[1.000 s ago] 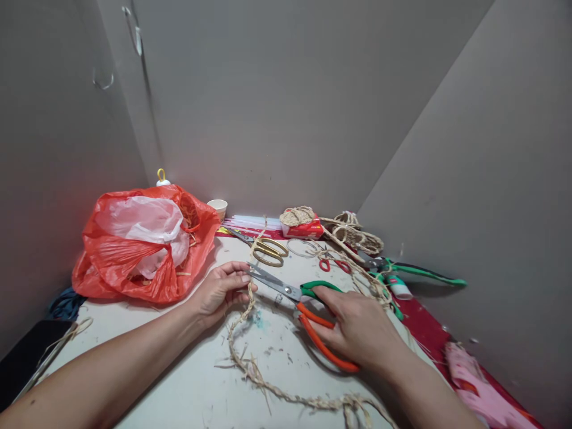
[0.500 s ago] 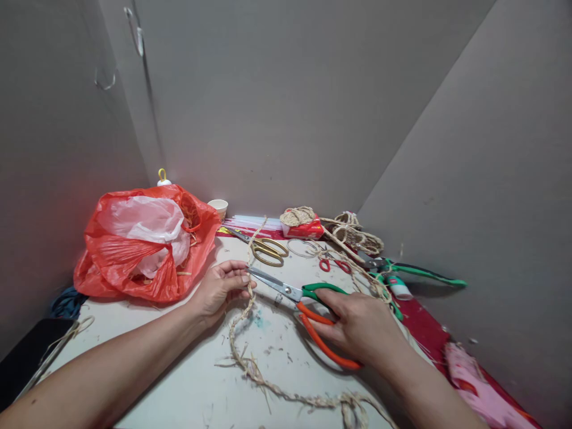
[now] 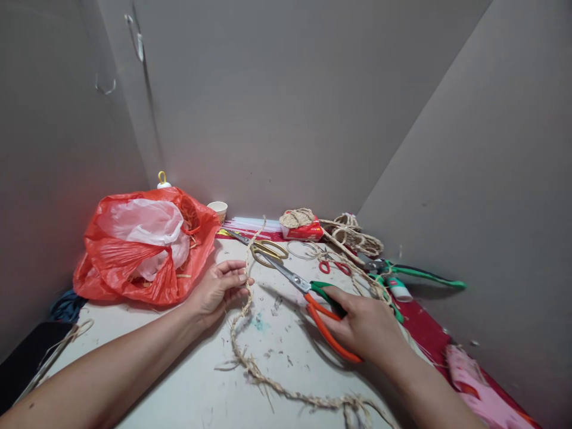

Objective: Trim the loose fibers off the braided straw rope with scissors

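My left hand [image 3: 226, 287] pinches a braided straw cord [image 3: 263, 376] close to its upper end, which sticks up above the fingers. From there the cord curves down across the white table and runs to the lower right, with loose fibres poking out along it. In my right hand [image 3: 357, 322] is a pair of scissors [image 3: 298, 281] with one green and one orange handle. Their blades point up and left, look nearly closed, and stand a little apart from the cord. Behind the blade tips lie gold-handled scissors [image 3: 270, 251].
A red plastic bag [image 3: 111, 280] with white plastic and straw sits at the left. Along the back are a paper cup [image 3: 218, 210], a woven straw piece on a red packet [image 3: 301, 229], red-handled scissors [image 3: 325, 267] and green-handled pliers [image 3: 424, 273]. Grey panels surround the table [image 3: 179, 369].
The scissors in my right hand have moved away from the cord to the right and their blades have swung upward. My left hand stays almost in place on the cord.
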A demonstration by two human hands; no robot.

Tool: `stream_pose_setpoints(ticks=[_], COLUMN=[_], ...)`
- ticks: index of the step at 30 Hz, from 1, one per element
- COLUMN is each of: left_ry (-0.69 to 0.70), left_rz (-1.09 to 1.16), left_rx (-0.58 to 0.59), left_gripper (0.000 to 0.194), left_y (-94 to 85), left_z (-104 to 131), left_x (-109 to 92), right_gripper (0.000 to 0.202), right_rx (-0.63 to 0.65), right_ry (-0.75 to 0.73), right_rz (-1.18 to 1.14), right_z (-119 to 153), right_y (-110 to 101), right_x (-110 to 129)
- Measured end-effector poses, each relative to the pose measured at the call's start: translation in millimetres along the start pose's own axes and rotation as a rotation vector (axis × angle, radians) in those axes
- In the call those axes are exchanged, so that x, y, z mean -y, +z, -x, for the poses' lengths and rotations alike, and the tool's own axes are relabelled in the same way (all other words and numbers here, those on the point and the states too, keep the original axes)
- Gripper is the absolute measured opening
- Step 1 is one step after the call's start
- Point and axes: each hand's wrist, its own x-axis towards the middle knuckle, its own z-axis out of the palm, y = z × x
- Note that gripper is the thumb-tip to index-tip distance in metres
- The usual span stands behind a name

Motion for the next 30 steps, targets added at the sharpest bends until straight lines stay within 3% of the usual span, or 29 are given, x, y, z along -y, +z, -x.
stream_pose_setpoints(ticks=[9,14,17,20,24,27,30], left_ry=[-0.039,-0.052,-0.053,-0.019,0.101,0.181,0.272], left_rz=[0.051,0.027,-0.036,-0.154,-0.362,-0.478,-0.617], left_rx=[0.037,0.088,0.103,0.107,0.097,0.12,0.172], left_gripper=[0.028,0.027,0.025,0.024,0.023,0.022,0.017], left_y=[-2.3,-2.9,-0.9,1.8,6.7,11.5,16.1], left_z=[0,2,3,5,11,19,26], left_x=[1,1,2,4,7,9,11], right_gripper=[0.034,0.035,0.03,0.029,0.028,0.031,0.028], right_rx=[0.174,0.145,0.08,-0.008,-0.164,-0.21,-0.188], right_ry=[-0.043,0.084,0.239,0.359,0.388,0.393,0.416], right_rz=[-0.094,-0.165,-0.446,-0.926,-1.43,-1.566,-1.519], right_z=[-4,-4,-3,-4,-6,-5,0], right_y=[-11,-8,-5,-6,-12,-14,-10], right_x=[15,12,9,12,30,48,64])
